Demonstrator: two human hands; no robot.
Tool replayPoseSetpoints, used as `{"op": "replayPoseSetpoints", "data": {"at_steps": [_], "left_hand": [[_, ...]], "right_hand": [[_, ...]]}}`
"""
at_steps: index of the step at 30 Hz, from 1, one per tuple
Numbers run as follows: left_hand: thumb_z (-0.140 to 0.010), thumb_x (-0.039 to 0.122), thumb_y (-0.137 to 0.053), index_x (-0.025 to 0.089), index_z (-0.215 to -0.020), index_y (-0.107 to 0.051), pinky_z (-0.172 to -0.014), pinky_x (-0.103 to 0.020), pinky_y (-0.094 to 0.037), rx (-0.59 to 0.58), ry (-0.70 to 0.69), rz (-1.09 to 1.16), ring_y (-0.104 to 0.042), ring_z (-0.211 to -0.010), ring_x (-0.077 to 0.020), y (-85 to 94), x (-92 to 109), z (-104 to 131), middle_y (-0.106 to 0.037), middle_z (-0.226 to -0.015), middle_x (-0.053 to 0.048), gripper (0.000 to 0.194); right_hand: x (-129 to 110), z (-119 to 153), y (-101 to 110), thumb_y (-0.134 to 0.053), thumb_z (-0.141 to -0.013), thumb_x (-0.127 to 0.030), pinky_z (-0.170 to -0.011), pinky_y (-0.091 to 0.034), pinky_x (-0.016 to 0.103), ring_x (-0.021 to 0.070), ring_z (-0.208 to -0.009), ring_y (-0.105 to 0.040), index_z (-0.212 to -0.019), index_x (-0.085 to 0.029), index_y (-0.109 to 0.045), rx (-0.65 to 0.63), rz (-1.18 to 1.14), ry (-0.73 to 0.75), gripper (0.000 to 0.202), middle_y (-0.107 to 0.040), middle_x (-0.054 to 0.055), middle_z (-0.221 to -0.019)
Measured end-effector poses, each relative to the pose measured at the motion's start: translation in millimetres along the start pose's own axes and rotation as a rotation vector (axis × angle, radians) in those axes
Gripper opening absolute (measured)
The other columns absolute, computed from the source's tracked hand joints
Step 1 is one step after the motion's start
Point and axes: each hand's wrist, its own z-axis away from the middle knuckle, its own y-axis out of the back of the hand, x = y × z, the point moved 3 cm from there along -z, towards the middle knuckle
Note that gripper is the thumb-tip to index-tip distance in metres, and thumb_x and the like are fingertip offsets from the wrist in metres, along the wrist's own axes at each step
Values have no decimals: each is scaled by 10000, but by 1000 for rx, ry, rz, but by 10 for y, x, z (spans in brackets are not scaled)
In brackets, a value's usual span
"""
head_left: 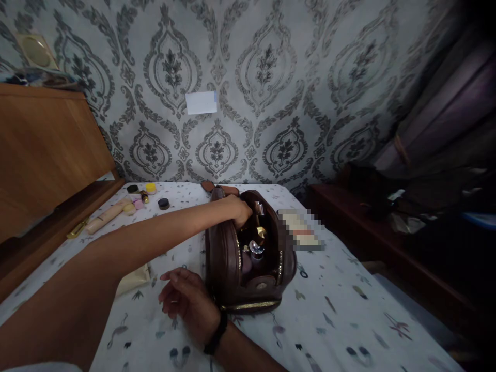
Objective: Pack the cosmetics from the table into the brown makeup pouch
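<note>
A dark brown bag (220, 258) with gold zippers stands unzipped on the patterned sheet. My left hand (241, 212) reaches over its left edge into the opening, and its fingers are mostly hidden inside. Within the bag are a faceted gold cap (261, 233), a silver-topped bottle (256, 250) and a shiny item (259, 208) near my left hand. Beside the bag's lower left side, my right hand (189, 305) is open with loosely curled fingers, nothing in it. A black band circles that wrist. A pale pouch (134, 280) lies left of it, partly behind my left arm.
Small jars, including a yellow one (150, 188) and a dark one (163, 203), lie at the back left near a beige tube (109, 216) and a gold item (77, 228). A blurred flat item (302, 230) is right of the bag. A wooden panel (50, 155) borders the left.
</note>
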Motion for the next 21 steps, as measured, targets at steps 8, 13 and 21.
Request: {"op": "replayPoseSetpoints", "data": {"at_steps": [8,13,21], "left_hand": [[-514,311,-880,205,-1011,-740,-890,-393,-510,-16,-2,-40,-634,-1089,-348,-1,11,1,-688,-1214,-116,526],[-559,285,-850,184,-1036,-740,-840,-392,-530,-44,-18,-96,-657,-1025,-342,-13,22,8,-710,-1165,-124,500],[-452,279,-884,236,-845,-766,-819,-368,-524,-30,7,-72,-667,-963,-318,-27,-26,-60,-755,-1017,-79,412]], "right_hand": [[7,13,-2,-792,-628,-580,-427,-305,197,76,-466,-553,-897,-137,-623,-1,1,-1,545,-660,5,-656],[4,18,-9,-794,-623,-564,-429,-312,198,80,-467,-559,-892,-138,-634,-2,-8,-2,529,-658,2,-646],[-4,29,-3,-796,-612,-574,-435,-298,201,84,-474,-560,-895,-129,-630,8,3,8,553,-652,9,-642]]}}
